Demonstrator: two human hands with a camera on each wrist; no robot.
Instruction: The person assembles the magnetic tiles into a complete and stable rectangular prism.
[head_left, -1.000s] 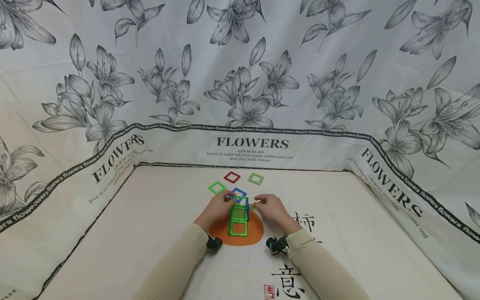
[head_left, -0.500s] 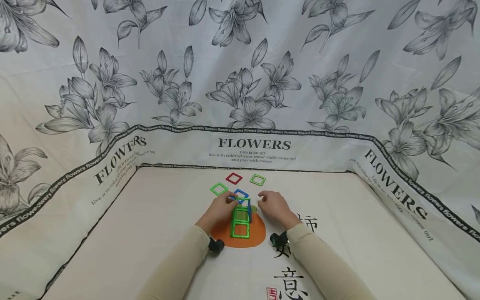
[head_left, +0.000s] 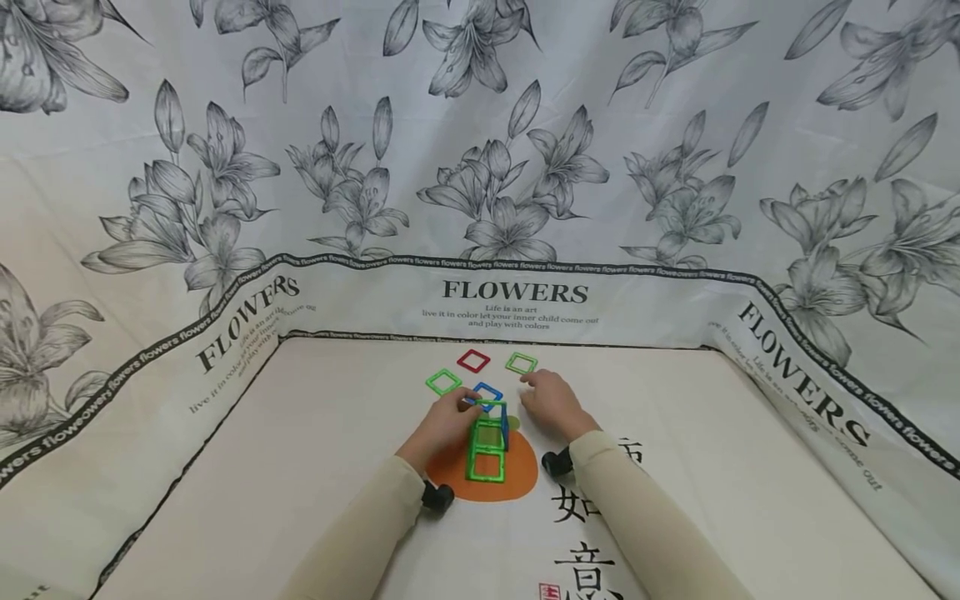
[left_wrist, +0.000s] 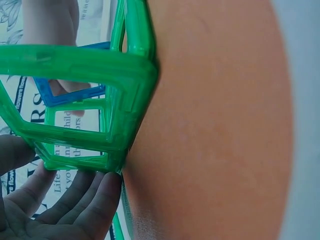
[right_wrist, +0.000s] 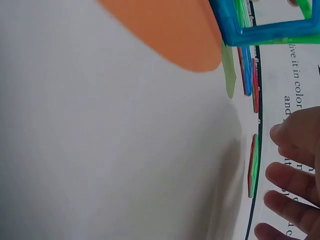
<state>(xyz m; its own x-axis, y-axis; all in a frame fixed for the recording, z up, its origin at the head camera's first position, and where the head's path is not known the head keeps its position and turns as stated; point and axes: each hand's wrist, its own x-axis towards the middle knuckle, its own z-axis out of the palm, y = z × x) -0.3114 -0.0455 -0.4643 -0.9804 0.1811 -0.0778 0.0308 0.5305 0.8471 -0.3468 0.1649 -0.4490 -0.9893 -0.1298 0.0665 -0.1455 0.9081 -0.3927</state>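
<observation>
A structure of green magnetic tiles (head_left: 489, 451), square open frames joined together, stands on the orange printed circle. A blue frame tile (head_left: 506, 427) stands upright along its right side. My left hand (head_left: 448, 421) holds the far left end of the structure; in the left wrist view the thumb and fingers (left_wrist: 102, 200) bend about its green edge. My right hand (head_left: 553, 402) is in the air right of the structure, its fingertips close to a loose light-green tile (head_left: 525, 356). Nothing shows between its spread fingers in the right wrist view.
Beyond the structure lie a red tile (head_left: 483, 367), a green tile (head_left: 453, 388) and a blue tile (head_left: 493, 389), the blue one partly overlapped by the structure. The pale cloth bears black characters (head_left: 585, 567) at front right. A flower-printed curtain (head_left: 360, 300) encloses the table's back and sides.
My right hand has left the structure's right side and moved away toward the light-green tile at the back. The left hand stays on the structure. The whole view has shifted slightly.
</observation>
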